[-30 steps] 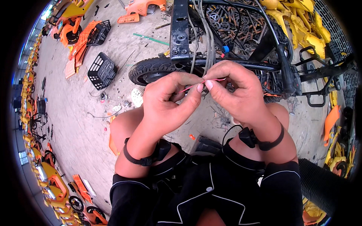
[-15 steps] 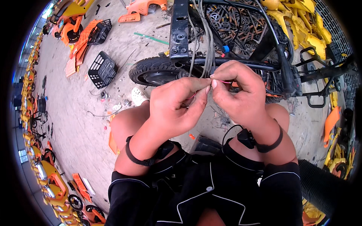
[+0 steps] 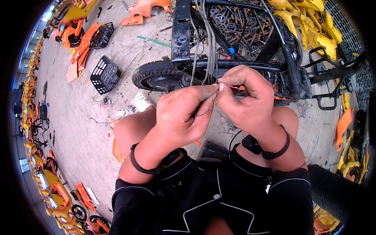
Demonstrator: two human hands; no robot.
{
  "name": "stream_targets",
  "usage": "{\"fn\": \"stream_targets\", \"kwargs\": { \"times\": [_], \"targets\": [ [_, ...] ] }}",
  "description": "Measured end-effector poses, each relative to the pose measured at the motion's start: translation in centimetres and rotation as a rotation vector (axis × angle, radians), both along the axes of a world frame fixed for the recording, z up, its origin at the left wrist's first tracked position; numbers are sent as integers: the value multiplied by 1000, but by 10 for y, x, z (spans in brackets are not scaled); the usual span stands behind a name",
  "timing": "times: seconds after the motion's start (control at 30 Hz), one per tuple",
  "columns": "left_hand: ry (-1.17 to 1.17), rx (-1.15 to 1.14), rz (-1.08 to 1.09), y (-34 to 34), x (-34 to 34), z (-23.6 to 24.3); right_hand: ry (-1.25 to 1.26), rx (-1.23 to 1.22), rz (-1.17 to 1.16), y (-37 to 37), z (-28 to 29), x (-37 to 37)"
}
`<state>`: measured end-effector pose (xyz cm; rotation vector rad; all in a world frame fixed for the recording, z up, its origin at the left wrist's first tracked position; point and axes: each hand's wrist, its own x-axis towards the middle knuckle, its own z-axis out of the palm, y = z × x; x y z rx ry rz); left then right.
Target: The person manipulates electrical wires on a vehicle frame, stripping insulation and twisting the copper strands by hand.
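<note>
"How are the arms set on your feed?"

"I've got both forearms coming up from the near edge, over the knees, and angling inward until the hands meet at the middle. Each wears a dark strap [image 3: 144,162] by the wrist."

"And the hands themselves?"

"On the right hand [image 3: 248,96], I see thumb and forefinger pinched on a thin pink wire [image 3: 234,86]; a short length shows inside the curl of the fingers. The left hand [image 3: 182,113] has its back toward me, fingers folded, thumb pressed up to the forefinger. It looks closed on the wire too, but the fingertips cover that spot, so I wouldn't swear to it."

"Where does that put the wire?"

"Between the two hands, on the near side of the grey cables [image 3: 211,47] hanging by the black frame [image 3: 181,43]. I have a wheel [image 3: 145,76] just to the far left, and a black basket [image 3: 105,74] well left on the floor [image 3: 78,129]."
</note>
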<state>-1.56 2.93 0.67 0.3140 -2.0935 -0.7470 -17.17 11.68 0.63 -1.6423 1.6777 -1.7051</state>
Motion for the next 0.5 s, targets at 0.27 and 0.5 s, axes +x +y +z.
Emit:
{"fn": "stream_targets", "kwargs": {
  "times": [0.27,0.5],
  "targets": [
    [8,16,18,4,2,1,-12,-7,-34,-1,2,3],
    [10,-16,-3,4,5,3,-52,-35,-90,-4,1,5]
  ]
}}
